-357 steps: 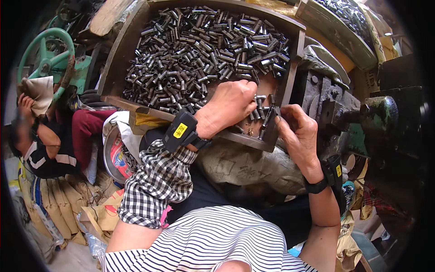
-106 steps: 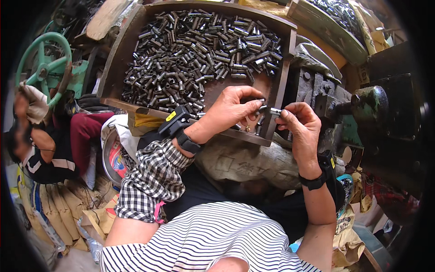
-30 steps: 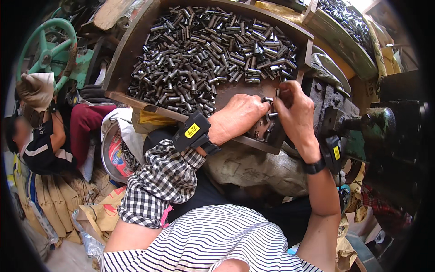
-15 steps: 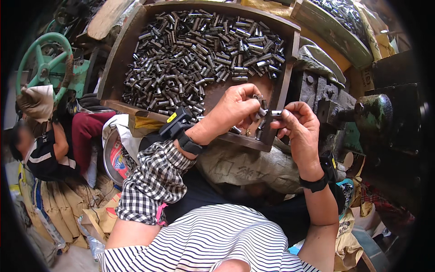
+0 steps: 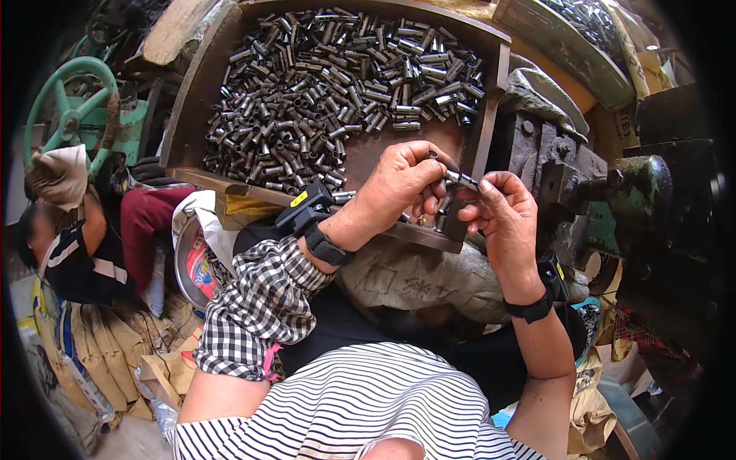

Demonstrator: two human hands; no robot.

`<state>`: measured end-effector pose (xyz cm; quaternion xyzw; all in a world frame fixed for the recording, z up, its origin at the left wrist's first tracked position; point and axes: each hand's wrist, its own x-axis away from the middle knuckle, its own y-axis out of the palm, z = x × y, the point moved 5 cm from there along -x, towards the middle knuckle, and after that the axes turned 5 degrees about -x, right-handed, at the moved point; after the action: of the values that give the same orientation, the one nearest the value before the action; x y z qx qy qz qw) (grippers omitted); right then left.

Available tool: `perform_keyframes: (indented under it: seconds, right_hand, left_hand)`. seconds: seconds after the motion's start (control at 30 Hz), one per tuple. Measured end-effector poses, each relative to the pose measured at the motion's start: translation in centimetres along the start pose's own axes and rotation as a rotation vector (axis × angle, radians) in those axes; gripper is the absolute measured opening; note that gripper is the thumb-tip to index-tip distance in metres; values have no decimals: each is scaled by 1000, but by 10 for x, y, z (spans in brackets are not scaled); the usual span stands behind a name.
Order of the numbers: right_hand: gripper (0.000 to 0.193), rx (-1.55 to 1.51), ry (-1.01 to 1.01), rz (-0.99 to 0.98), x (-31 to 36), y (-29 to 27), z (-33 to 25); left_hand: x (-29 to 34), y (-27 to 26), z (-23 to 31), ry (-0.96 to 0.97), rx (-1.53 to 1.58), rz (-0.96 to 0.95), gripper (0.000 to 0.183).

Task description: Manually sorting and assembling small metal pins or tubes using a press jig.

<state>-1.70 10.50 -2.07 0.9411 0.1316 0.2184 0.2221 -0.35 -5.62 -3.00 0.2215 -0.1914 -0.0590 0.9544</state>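
My left hand [image 5: 395, 184] is closed over the near right corner of a wooden tray [image 5: 489, 126], pinching a short metal sleeve [image 5: 451, 177] between thumb and forefinger. Another sleeve end [image 5: 432, 155] sticks up beside the forefinger. From the right, my right hand [image 5: 506, 222] pinches a thin metal piece [image 5: 469, 183] by its end, and its other end meets the left-hand sleeve. Whether one sits inside the other I cannot tell. Heaped in the tray are many metal sleeves [image 5: 322, 100]. A few more [image 5: 443, 215] lie beneath my hands.
A dark, greasy machine [image 5: 644, 192] stands at the right. A second wooden box [image 5: 571, 50] of metal parts is at the far right. On the left are a green handwheel [image 5: 73, 115], a metal basin [image 5: 184, 264] and another person [image 5: 84, 245]. Sacking [image 5: 418, 284] hangs below the tray.
The piece in my right hand has come up against the sleeve in my left hand, closing the small gap between them. Both hands stay over the tray's corner.
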Motion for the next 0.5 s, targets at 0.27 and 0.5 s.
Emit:
perform_keyframes:
  seconds: [0.27,0.5]
  right_hand:
    - [11,-69,56,-26,0,-3,1]
    - [11,-166,101,-42,0,-3,-2]
  left_hand:
    - [0,2,1,60,-80,-37,15]
    - [4,7,6,114,-146,-71,17]
